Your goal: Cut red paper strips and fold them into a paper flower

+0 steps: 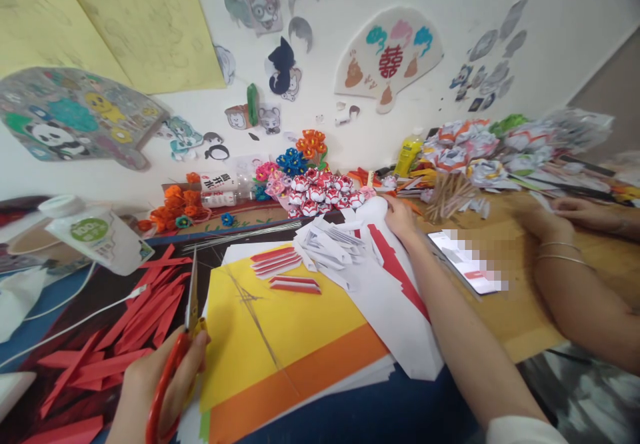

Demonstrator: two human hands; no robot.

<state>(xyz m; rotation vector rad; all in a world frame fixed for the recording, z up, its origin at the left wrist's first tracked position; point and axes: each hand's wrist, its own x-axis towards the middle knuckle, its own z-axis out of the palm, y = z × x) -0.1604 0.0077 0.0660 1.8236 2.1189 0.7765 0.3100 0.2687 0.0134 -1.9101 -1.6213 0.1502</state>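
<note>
In the head view my left hand point(150, 384) is closed round orange-handled scissors point(167, 381), blades pointing up and away. A small yellow piece shows by its fingertips. My right hand point(400, 221) reaches to the far end of a long white paper piece point(390, 324), next to a rounded white thing point(373, 211); its fingers are partly hidden. Between the hands lies a stack of yellow paper point(280, 324) over orange paper point(300, 381). Folded white strips point(330, 247) and red-and-white folded strips point(287, 284) rest at its far side.
Red paper strips point(150, 311) spread at the left below a white bottle point(95, 231). Paper flowers point(320, 191) stand along the wall. At the right are a phone point(465, 264), another person's hand point(580, 211) and a bundle of thin sticks point(447, 194).
</note>
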